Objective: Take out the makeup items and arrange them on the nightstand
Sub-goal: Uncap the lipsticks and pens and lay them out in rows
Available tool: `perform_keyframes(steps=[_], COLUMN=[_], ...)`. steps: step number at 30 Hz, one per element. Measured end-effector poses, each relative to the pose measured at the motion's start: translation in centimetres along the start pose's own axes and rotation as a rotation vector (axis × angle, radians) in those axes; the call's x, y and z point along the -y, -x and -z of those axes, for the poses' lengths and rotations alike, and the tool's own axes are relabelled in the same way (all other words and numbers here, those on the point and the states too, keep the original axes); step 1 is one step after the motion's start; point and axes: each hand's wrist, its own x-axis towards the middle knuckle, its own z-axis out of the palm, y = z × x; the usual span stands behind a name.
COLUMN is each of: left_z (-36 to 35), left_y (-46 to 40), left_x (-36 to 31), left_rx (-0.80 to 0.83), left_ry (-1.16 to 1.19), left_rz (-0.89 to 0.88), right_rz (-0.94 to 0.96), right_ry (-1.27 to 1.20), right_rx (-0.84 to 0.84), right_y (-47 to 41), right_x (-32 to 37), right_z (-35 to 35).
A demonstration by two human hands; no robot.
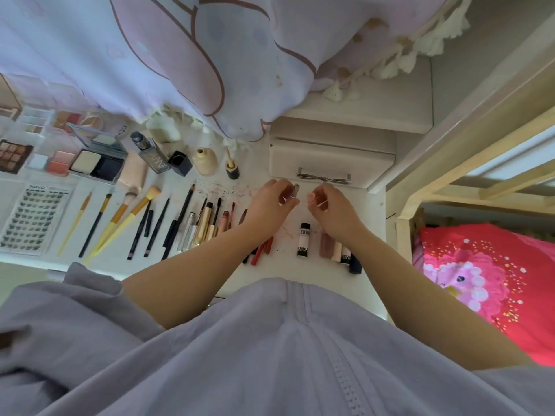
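Right now your left hand (271, 202) pinches a small grey stick-shaped makeup item (296, 190) above the white table (282, 247), beside the cream handled case (330, 157); your right hand (329, 205) curls close by, its grip unclear.

You face a white nightstand (372, 223) in soft daylight; a lilac printed curtain (180, 55) hangs over its far side, a red pillow (486, 283) lies right of it.

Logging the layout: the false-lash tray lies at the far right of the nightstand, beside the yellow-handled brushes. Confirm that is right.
Not right. In the head view the false-lash tray lies at the far left of the nightstand, not the far right. It does lie beside the yellow-handled brushes.
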Motion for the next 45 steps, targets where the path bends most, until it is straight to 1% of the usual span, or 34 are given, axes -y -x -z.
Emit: perform_keyframes(steps=[3, 8, 12, 15, 18, 20, 22, 24, 25, 27, 30, 32, 34, 36, 38, 41, 45], left_z=[-0.6, -1.6, -1.9, -1.7, -0.8, -0.7, -1.4, -2.6, -3.1, -3.7, -3.7, -3.2, -2.3, -1.2, 0.0, 1.6, 2.6], left_y=[-0.6, -0.7, -0.6, -0.2, 1.3, 2.8, 4.3, 5.2, 5.3, 5.2, 5.0, 5.2, 5.9, 6.8, 7.5, 8.1, 8.5], left_x=[0.4, 1.3, 1.1, 1.4, 1.9, 2.1, 2.0, 1.9, 1.9, 1.8, 1.3, 0.9, 0.9, 1.3, 1.6, 1.2, 0.0], left_rx=[-0.042, -0.007, 0.003, 0.005, -0.045, -0.064, -0.003, 0.117, 0.167, 0.221, 0.271, 0.287, 0.254, 0.211, 0.226, 0.305, 0.314], left_ry=[-0.007, -0.152, -0.186, -0.153, -0.133, -0.189, -0.311, -0.494, -0.581, -0.679, -0.668, -0.616, -0.583, -0.555, -0.465, -0.345, -0.322], left_rz=[0.012, -0.040, -0.062, -0.010, 0.084, 0.097, 0.038, -0.029, -0.044, -0.010, 0.073, 0.085, 0.023, -0.098, -0.172, -0.187, -0.211], right_rz=[0.030, 0.056, 0.040, 0.006, -0.041, -0.085, -0.111, -0.113, -0.124, -0.167, -0.240, -0.278, -0.301, -0.316, -0.322, -0.301, -0.211], right_ry=[0.083, 0.191, 0.204, 0.174, 0.227, 0.216, 0.205, 0.286, 0.329, 0.366, 0.309, 0.247, 0.145, 0.094, 0.039, -0.215, -0.283], right_rx=[-0.015, 0.044, 0.069, 0.058, 0.009, 0.050, 0.143, 0.193, 0.202, 0.205, 0.182, 0.166, 0.166, 0.179, 0.223, 0.272, 0.217], right_y=[-0.9, -1.4, -1.3, -0.8, 0.0, 0.9, 1.6, 1.7, 1.8, 1.8, 2.0, 2.3, 2.8, 3.5, 4.6, 6.1, 7.9], right_x=[0.0, 0.0, 0.0, 0.2, 0.2, 0.5, 1.3, 1.8, 1.9, 2.1, 2.1, 2.0, 1.9, 2.2, 2.8, 4.1, 5.4], right_z=[-1.2, -1.8, -1.8, -1.0, 0.1, -0.2, -1.4, -3.2, -3.9, -4.7, -4.9, -4.6, -4.0, -3.0, -1.6, 0.1, 0.8])
